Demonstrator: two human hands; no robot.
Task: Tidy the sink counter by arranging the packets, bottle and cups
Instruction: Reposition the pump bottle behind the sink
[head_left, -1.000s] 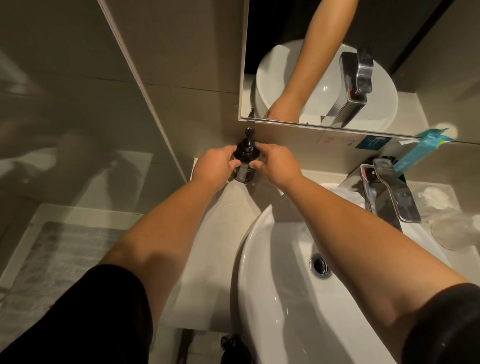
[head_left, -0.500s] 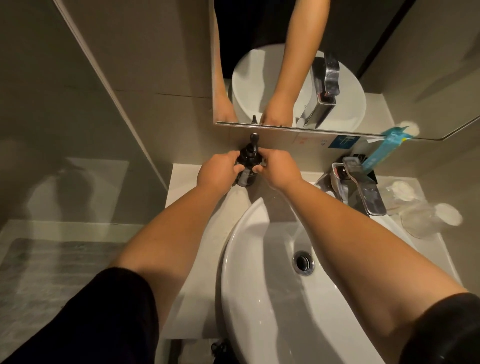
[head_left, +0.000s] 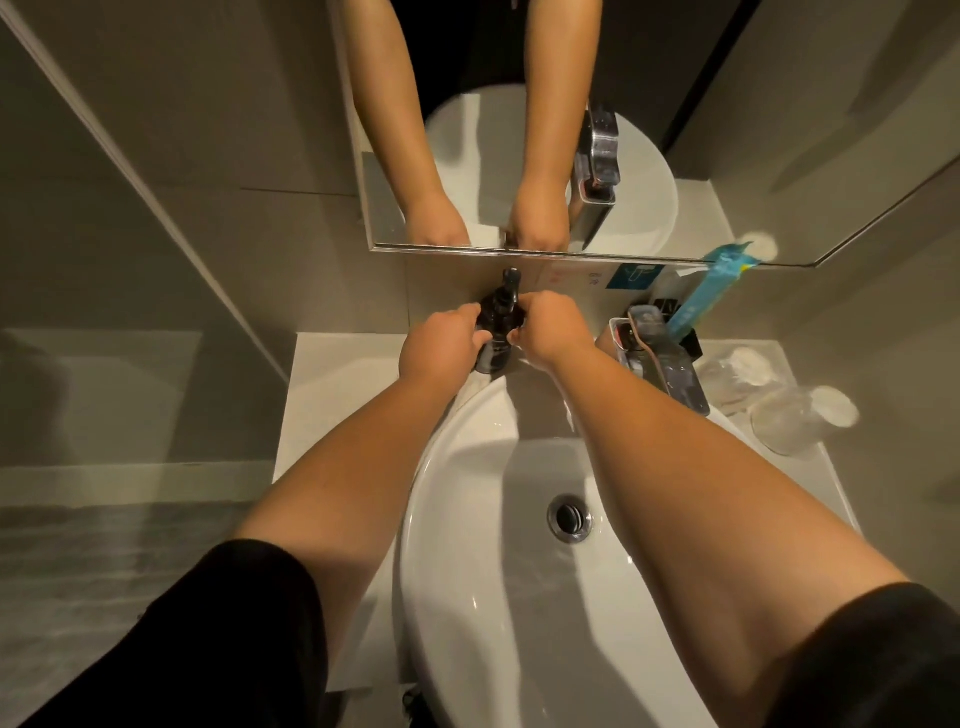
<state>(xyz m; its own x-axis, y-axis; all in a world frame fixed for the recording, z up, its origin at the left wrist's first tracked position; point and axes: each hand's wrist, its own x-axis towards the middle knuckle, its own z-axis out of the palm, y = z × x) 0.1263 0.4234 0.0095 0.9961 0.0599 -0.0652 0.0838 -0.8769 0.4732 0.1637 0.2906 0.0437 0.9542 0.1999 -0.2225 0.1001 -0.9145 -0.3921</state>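
The sink, a white oval basin, fills the lower centre of the view and serves as the reference for all positions below. Its drain sits in the bowl, right of centre.

The counter is a pale slab that surrounds the sink; a bare strip of it lies to the left of the sink. The mirror hangs on the wall behind the sink and reflects both forearms, the basin and the tap.

The tap, a chrome block, stands at the back right of the sink rim. Two clear cups stand on the counter to the right of the sink, past the tap (the nearer one is clearer to see; the farther one is partly blurred). A blue packet leans upright behind the tap, against the wall, with its top end reaching the lower edge of the mirror.

The bottle, dark with a pump head, stands upright on the counter directly behind the back rim of the sink, close to the wall.

The left hand is curled against the left side of the bottle, fingers touching it. The right hand is curled against the right side, fingertips closed on the bottle near its shoulder. Both hands hold the bottle between them.
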